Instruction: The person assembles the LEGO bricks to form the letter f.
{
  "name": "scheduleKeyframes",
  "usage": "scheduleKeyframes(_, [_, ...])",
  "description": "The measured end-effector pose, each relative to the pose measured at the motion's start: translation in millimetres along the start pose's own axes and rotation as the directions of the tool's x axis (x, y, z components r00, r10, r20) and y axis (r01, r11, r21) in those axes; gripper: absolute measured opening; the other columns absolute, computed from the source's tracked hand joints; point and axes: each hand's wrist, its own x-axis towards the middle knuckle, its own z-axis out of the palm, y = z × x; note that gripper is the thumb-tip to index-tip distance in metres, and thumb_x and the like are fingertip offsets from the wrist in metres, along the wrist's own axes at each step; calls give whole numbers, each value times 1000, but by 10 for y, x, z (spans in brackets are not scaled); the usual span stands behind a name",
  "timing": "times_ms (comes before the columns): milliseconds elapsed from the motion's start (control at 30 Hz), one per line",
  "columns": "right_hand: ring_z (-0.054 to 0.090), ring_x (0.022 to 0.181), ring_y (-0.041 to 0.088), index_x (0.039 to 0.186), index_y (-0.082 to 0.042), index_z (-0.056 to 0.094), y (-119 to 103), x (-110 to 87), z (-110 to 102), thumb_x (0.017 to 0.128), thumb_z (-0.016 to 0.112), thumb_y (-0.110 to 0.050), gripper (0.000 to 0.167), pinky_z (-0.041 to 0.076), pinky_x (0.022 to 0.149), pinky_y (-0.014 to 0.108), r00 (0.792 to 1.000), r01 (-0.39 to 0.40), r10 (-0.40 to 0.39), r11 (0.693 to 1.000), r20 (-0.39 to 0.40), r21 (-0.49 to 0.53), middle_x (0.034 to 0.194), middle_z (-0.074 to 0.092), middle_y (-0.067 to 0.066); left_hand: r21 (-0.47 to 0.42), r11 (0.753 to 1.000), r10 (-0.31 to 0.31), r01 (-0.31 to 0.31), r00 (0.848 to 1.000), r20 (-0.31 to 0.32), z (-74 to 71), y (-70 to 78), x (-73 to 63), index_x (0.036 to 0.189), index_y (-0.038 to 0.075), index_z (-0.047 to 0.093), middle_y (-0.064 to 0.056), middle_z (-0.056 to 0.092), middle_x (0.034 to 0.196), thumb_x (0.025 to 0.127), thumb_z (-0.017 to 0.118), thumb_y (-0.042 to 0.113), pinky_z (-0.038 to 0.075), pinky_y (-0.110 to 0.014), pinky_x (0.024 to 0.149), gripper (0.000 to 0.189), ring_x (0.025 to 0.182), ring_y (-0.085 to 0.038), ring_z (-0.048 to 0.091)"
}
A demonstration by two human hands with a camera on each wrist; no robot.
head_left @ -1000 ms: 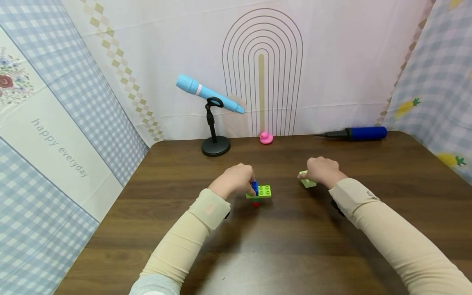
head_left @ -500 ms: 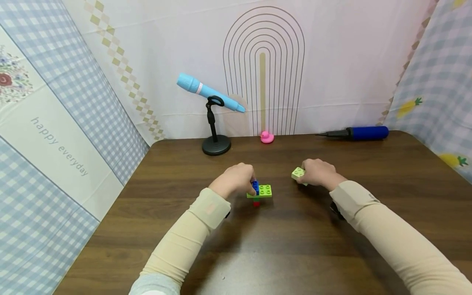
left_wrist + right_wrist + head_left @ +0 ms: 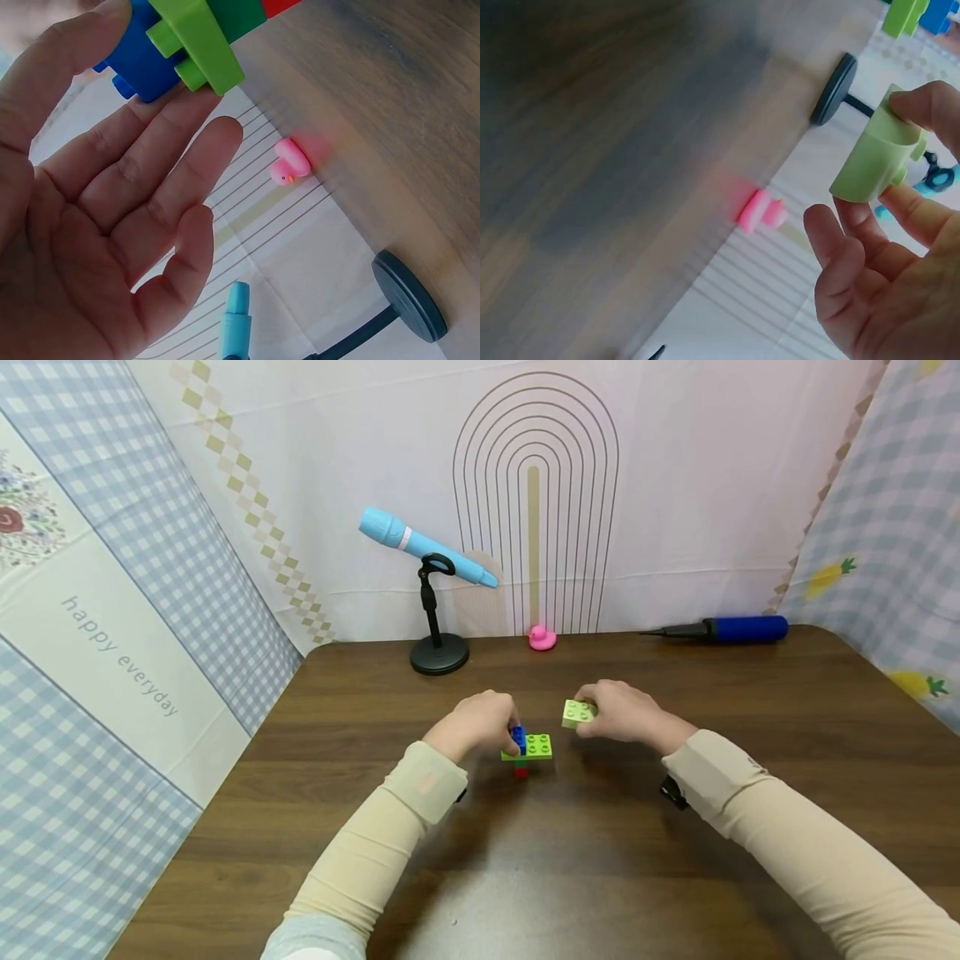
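Observation:
My left hand (image 3: 478,727) pinches a blue building brick (image 3: 518,740) between thumb and fingers. That brick sits on one end of a long lime-green brick (image 3: 539,745), whose studs show to the right. Under the lime-green brick come a dark green brick (image 3: 237,18) and a red brick (image 3: 521,772), making a narrow stack over the table. My right hand (image 3: 621,713) grips a pale green brick (image 3: 577,713), studs up, just right of the stack. In the right wrist view this pale brick has a curved underside, with thumb and fingers on opposite sides of it.
A black stand (image 3: 439,653) holds a light blue microphone (image 3: 420,545) at the back of the wooden table (image 3: 555,877). Near the back edge sit a pink toy duck (image 3: 542,638) and, farther right, a blue-and-black hand pump (image 3: 742,629). Patterned cloth hangs behind.
My right hand has moved left with the pale green brick, bringing it closer to the stack and turning its studs upward. My left hand has stayed in place on the blue brick.

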Motion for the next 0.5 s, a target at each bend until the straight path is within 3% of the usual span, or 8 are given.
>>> scheduleKeyframes(500, [45,67,16,101,-12,60,-382,-69,86,68,66,-27,37,36,54,28,989,145,-144,989,-42,13,80,48,1,-37,999,37,-38,999,-22,27,-49,-17,75,17,66,10,58,64,69,72,29,40,-26,56,16,62,-9,50])
